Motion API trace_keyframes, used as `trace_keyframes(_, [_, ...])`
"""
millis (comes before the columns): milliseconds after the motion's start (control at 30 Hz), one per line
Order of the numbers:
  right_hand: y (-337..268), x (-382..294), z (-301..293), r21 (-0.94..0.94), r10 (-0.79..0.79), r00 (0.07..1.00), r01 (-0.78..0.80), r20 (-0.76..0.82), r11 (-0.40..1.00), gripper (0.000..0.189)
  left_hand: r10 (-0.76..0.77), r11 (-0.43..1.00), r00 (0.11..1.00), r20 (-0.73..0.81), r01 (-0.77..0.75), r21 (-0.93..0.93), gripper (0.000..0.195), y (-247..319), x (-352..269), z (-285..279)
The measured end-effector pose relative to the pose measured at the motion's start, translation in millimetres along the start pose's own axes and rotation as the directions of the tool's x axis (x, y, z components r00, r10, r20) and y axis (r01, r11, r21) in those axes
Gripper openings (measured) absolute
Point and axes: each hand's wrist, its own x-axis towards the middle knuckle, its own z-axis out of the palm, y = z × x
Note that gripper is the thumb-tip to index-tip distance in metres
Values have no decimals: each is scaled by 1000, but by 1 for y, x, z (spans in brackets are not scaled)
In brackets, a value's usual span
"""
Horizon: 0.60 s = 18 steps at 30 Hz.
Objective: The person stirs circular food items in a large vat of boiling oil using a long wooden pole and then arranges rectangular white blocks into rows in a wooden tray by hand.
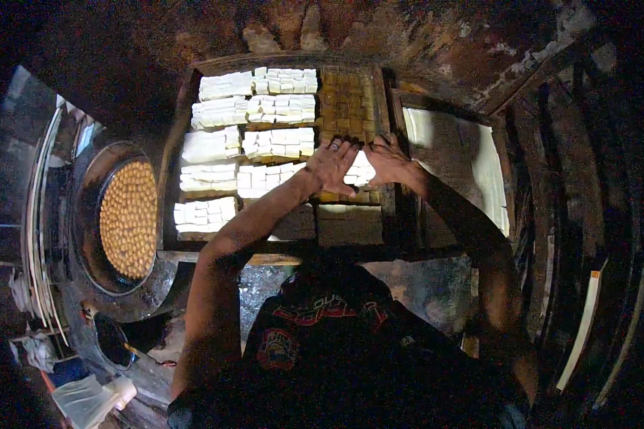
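My left hand (330, 165), a ring on one finger, rests with fingers spread against the left side of a small group of cut white tofu blocks (359, 172). Against its right side is my right hand (390, 163), fingers curled inward, so the group is held between both hands. Part of it is hidden beneath them. Below lies a woven bamboo mat (348, 104) inside a wooden-framed tray (171, 134). Rows of similar cut tofu (279, 142) fill the tray's left and middle. Two more groups, one of them a shaded tofu group (349, 228), lie along the near edge.
At left, a large round wok (88, 225) holds many golden-brown fried pieces (128, 220). A second wooden frame (501, 161) stands right of the tray, with pale sheeting (488, 171) inside. A smaller dark pan (110, 340) and a plastic bag (86, 399) are at lower left.
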Motion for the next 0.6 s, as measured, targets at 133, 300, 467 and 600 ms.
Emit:
trace_keyframes(133, [-75, 43, 21, -909, 578, 809, -156, 107, 387, 91, -17, 999, 993, -119, 20, 27, 95, -13, 11, 54])
trace_keyframes(300, [-52, 33, 16, -862, 584, 805, -219, 104, 457, 95, 42, 997, 911, -410, -10, 80, 83, -24, 19, 78])
trace_keyframes(467, [-77, 37, 17, -930, 506, 855, -90, 112, 357, 99, -32, 998, 973, -228, 19, -57, 90, -16, -8, 35])
trace_keyframes(600, [-79, 36, 17, -952, 513, 852, -58, 110, 301, 101, -24, 1000, 979, -204, 25, 0, 101, -27, -21, 33])
